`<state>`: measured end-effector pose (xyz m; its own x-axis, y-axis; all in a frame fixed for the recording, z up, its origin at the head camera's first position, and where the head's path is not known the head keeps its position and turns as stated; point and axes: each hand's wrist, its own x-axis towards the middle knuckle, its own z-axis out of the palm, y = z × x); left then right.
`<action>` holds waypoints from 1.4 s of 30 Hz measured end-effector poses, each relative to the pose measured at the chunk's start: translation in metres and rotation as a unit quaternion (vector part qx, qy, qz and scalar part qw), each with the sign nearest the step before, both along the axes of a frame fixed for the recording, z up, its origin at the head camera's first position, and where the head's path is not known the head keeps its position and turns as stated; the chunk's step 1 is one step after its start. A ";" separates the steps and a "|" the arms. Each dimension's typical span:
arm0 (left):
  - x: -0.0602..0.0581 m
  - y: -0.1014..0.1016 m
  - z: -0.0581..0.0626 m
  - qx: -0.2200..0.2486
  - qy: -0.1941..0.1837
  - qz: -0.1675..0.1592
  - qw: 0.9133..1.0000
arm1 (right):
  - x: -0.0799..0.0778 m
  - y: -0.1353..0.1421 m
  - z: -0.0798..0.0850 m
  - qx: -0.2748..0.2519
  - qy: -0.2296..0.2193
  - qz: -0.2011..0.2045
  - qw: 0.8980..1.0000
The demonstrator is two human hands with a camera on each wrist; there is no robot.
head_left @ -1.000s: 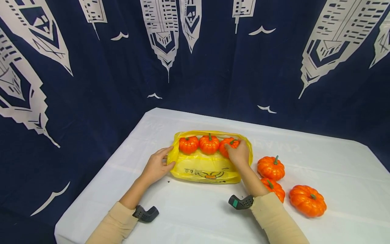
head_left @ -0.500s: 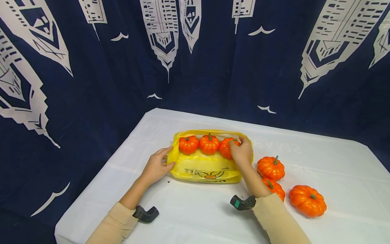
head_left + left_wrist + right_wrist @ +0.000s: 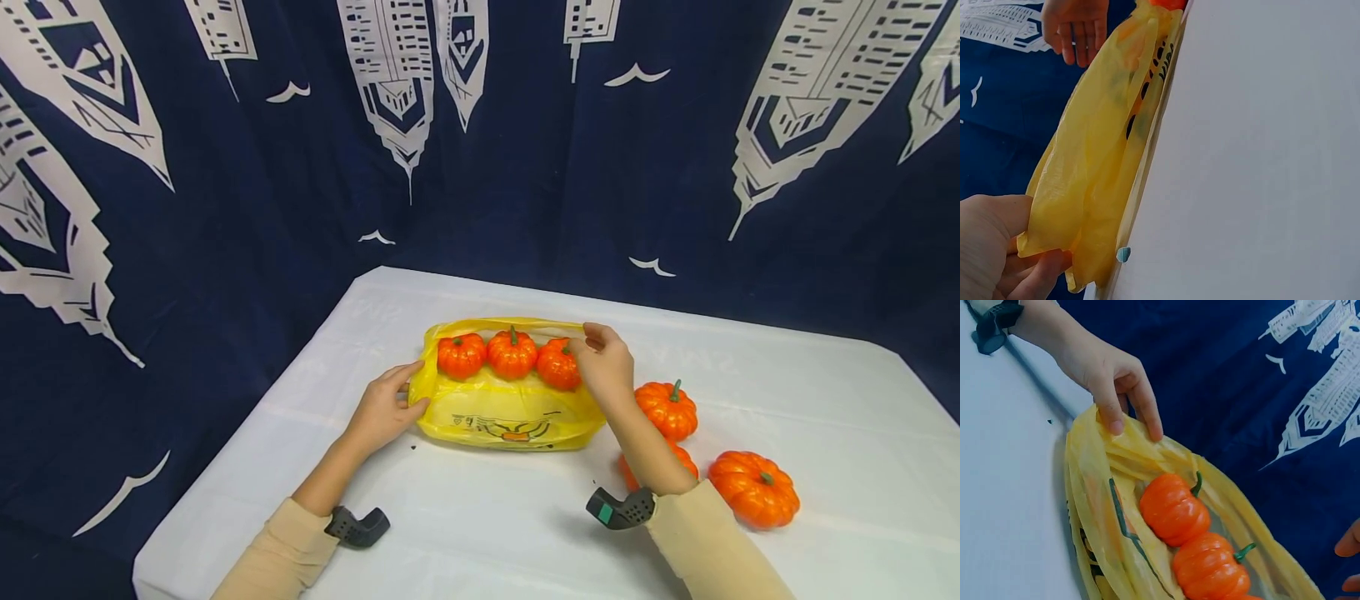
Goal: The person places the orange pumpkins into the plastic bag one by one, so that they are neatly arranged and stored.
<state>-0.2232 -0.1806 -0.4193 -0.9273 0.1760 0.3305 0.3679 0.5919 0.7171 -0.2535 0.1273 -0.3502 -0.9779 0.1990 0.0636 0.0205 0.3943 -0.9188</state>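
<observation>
A yellow plastic bag lies on its side with its mouth spread wide. Inside sit three small orange pumpkins in a row: a left pumpkin, a middle pumpkin and a right pumpkin. My left hand grips the bag's left edge; in the left wrist view its thumb and fingers stand on either side of the plastic. Over the bag's right end is my right hand, nearest the right pumpkin and partly covering it. Seen in the left wrist view, the right hand has loosely extended fingers.
Right of the bag on the white-covered table are three more pumpkins: a rear pumpkin, a front-right pumpkin, and a pumpkin partly behind my right forearm. A dark blue patterned curtain hangs behind the table.
My right hand has let go of the right pumpkin and moved rightward to the bag's right rim. My left hand keeps its grip on the left edge.
</observation>
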 end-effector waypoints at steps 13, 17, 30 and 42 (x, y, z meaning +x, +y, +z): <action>0.001 0.000 0.000 0.001 -0.003 -0.001 1.000 | 0.028 0.028 0.003 0.037 0.025 0.125 0.991; 0.000 0.000 0.000 -0.001 -0.006 -0.001 1.000 | 0.038 0.036 0.001 0.025 0.024 0.133 0.990; 0.000 0.000 -0.001 -0.003 -0.003 -0.001 1.000 | 0.061 0.077 0.002 0.038 0.033 0.133 0.990; -0.001 0.001 -0.002 -0.005 -0.002 -0.001 1.000 | 0.069 0.113 -0.005 0.070 0.066 0.109 0.989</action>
